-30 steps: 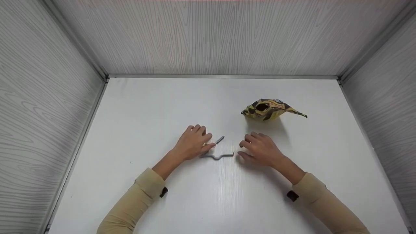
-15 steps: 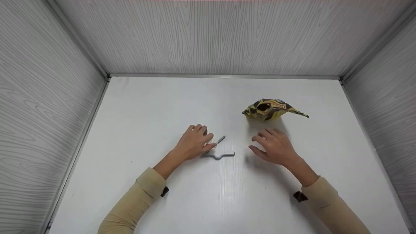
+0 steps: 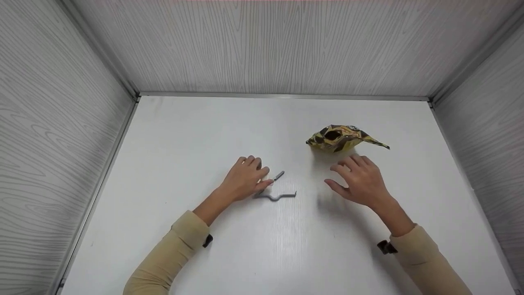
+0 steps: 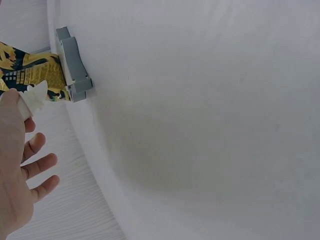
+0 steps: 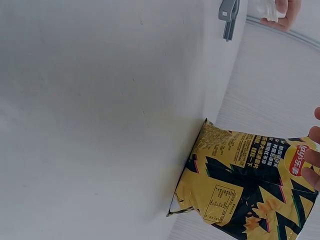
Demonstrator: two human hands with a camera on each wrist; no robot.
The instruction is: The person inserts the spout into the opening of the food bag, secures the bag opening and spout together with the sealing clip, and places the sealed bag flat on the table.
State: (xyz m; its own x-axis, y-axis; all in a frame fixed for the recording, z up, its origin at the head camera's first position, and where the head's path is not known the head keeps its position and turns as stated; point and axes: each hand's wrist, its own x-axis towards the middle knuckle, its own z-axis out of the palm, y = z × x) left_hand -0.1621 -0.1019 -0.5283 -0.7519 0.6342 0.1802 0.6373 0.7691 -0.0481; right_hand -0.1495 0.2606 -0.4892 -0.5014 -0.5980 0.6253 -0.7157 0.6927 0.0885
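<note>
Hands work over a white table (image 3: 204,135) boxed in by pale grey wood-grain walls (image 3: 49,123). The left hand (image 3: 245,180) rests on the table near the middle, fingers curled, thumb and forefinger pinching the near end of a small grey plastic clip (image 3: 275,178) that points to the far right. Just near of that lies a wavy grey plastic strip (image 3: 275,197), its left end close under the left hand; whether they touch cannot be told. The right hand (image 3: 362,180) hovers to the right, fingers relaxed and spread, holding nothing. Just beyond its fingertips stands a crumpled yellow-and-black crisp bag (image 3: 342,138), opened at the top, on the far right of the table.
</note>
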